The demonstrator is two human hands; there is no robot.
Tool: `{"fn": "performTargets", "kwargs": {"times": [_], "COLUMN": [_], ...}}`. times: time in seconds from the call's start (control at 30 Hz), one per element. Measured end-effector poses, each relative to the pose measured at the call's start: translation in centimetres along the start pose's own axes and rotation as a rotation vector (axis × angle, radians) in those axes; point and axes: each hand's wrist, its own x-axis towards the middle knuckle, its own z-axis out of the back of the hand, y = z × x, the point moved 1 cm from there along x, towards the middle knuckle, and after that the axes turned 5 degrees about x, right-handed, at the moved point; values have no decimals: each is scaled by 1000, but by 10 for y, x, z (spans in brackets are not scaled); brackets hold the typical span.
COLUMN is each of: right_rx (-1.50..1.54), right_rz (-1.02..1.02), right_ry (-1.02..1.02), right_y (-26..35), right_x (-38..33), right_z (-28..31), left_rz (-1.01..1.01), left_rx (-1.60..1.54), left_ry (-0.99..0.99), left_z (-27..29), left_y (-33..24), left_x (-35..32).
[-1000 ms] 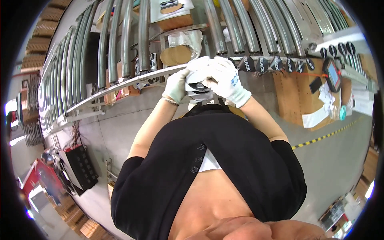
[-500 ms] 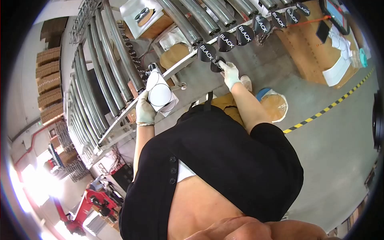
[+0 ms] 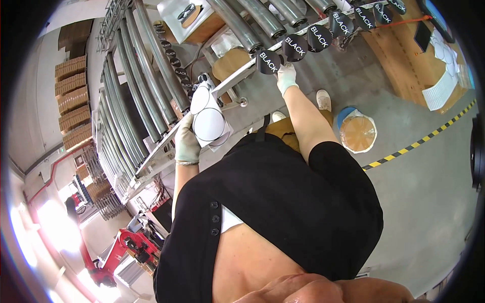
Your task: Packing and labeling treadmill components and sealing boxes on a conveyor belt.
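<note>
My left hand (image 3: 187,141), in a whitish work glove, is closed on a white strip of round stickers (image 3: 209,124), beside the frame of the roller-like metal tubes. Black round stickers with white print hang in a row along the tube ends; the nearest black round sticker (image 3: 267,61) covers one end. My right hand (image 3: 286,77), also gloved, reaches forward with its fingers bunched at that sticker's right edge. A dark edge shows at the fingertips, partly hidden by the glove. Another black round sticker (image 3: 295,47) is just beyond it.
Metal tubes (image 3: 237,28) lie on a rack with a pale rail (image 3: 237,77). To the right are a cardboard-covered table (image 3: 399,65) and a round tape-covered tub (image 3: 358,133). Yellow-black floor tape (image 3: 404,150) runs at right; a red robot arm (image 3: 118,252) stands lower left.
The loose black sticker at my right fingertips has turned or moved and barely shows now. My right hand has shifted up and slightly left. The left hand keeps its grip; the whole view has shifted.
</note>
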Motion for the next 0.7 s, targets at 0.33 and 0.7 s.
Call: {"fn": "performTargets", "kwargs": {"times": [0.33,0.7], "right_rx": [-232,-924], "right_rz": [-641,1055], "right_ry": [658,755], "right_y": [39,138], "right_x": [-128,-229], "right_z": [-29,-147], "left_rz": [-349,-870], "left_rx": [286,603], "left_ry": [-26,-138], "left_z": [-24,-42], "left_y": [0,-16], "left_x": [-1,-3]}}
